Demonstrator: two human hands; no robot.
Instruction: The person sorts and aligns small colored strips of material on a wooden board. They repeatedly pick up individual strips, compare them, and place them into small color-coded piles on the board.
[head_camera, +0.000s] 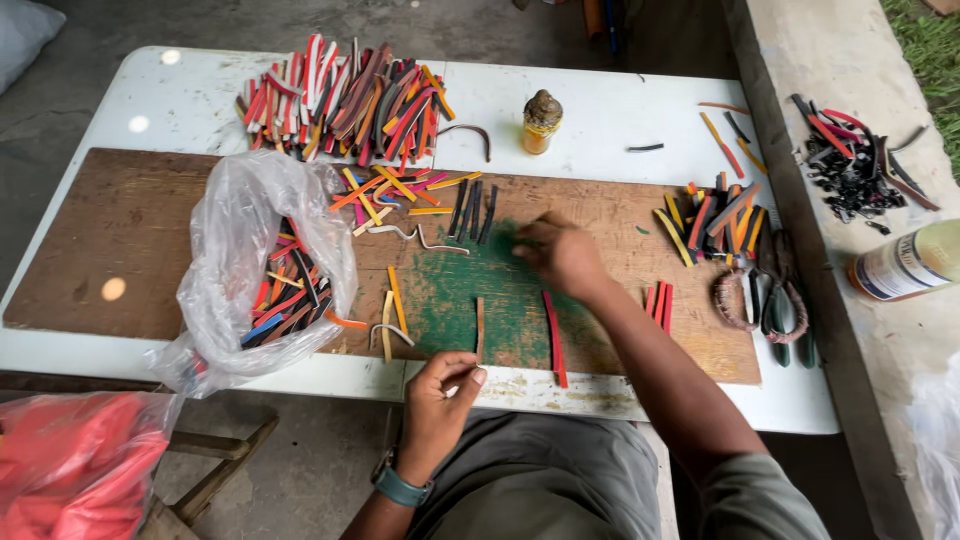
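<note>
The left hand (440, 385), at the lower middle of the frame, pinches the lower end of a thin brown rubber strip (480, 327) lying on the worn wooden board (120, 240) atop the white desk (600, 110). The right hand (560, 250), fingers curled at mid-frame, rests on the board; whether it holds anything I cannot tell. A long red strip (554, 338) lies between them.

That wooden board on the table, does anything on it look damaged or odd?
Yes. The wooden board has a worn green-stained patch mid-board, under the right hand. Loose coloured strips lie scattered askew beside the clear plastic bag.
</note>
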